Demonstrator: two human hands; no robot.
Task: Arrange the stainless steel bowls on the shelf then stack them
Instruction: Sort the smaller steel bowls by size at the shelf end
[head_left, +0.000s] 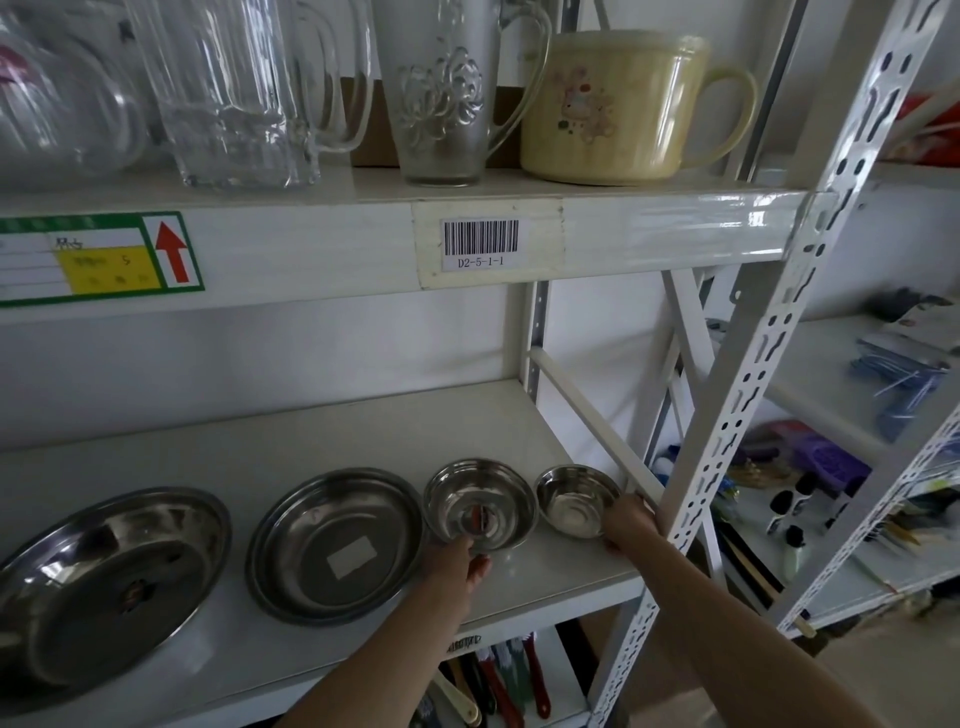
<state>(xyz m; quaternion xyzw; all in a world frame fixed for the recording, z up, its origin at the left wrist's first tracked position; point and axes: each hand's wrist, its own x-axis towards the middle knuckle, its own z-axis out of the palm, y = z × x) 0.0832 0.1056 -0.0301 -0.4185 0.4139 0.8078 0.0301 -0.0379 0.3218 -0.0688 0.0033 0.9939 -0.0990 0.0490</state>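
Four stainless steel bowls stand in a row on the white shelf, biggest at the left. The largest bowl is partly cut off by the left edge. Beside it sits a wide shallow bowl with a white sticker inside. My left hand grips the near rim of the medium bowl. My right hand holds the right side of the smallest bowl, close to the shelf's right end. Both small bowls rest upright on the shelf and almost touch.
A white perforated upright and a diagonal brace border the shelf at the right. Above, glass jugs and a cream plastic mug stand on the upper shelf. Utensils lie below; a neighbouring rack holds clutter.
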